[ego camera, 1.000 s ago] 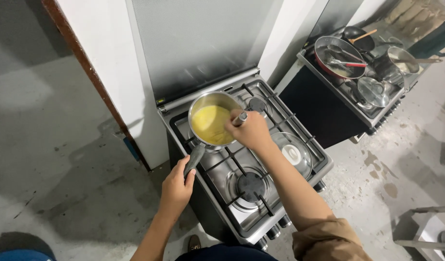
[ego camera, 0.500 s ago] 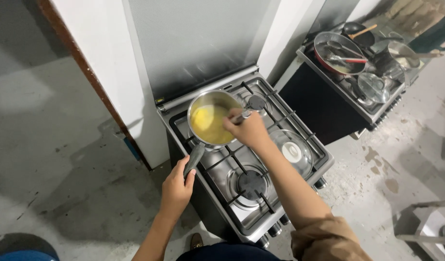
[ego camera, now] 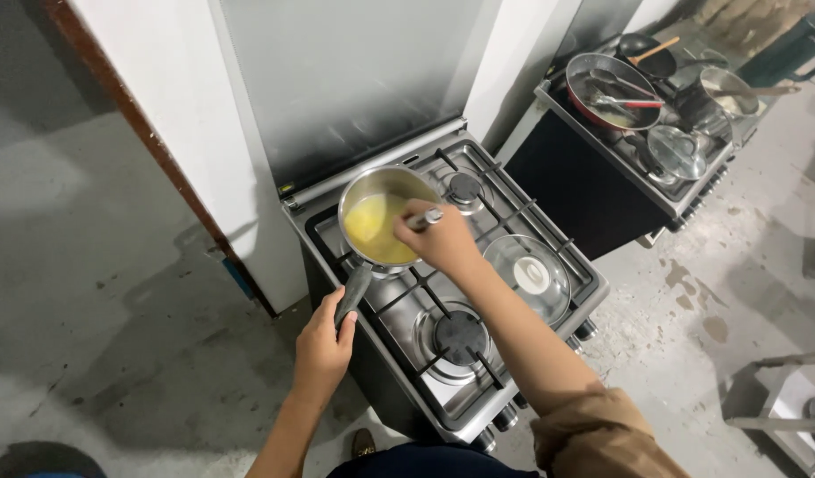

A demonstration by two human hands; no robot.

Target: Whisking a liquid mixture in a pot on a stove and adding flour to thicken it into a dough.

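A small steel saucepan (ego camera: 365, 190) holding yellow liquid (ego camera: 372, 232) sits on the back left burner of a steel gas stove (ego camera: 549, 312). My left hand (ego camera: 323, 347) grips the pan's dark handle (ego camera: 352, 292) at the stove's left edge. Over the pan's right rim, my right hand (ego camera: 441, 239) is closed on a metal utensil (ego camera: 425, 218) whose end dips into the liquid.
A glass lid (ego camera: 528, 276) rests on the front right burner. The front left burner (ego camera: 458, 335) and back right burner (ego camera: 466, 187) are bare. To the right stands a second stove (ego camera: 629, 159) with a red-rimmed pan (ego camera: 609, 81), pots and a lid. Concrete floor surrounds both.
My right hand with the utensil has shifted slightly over the pan. My left hand stays on the handle.
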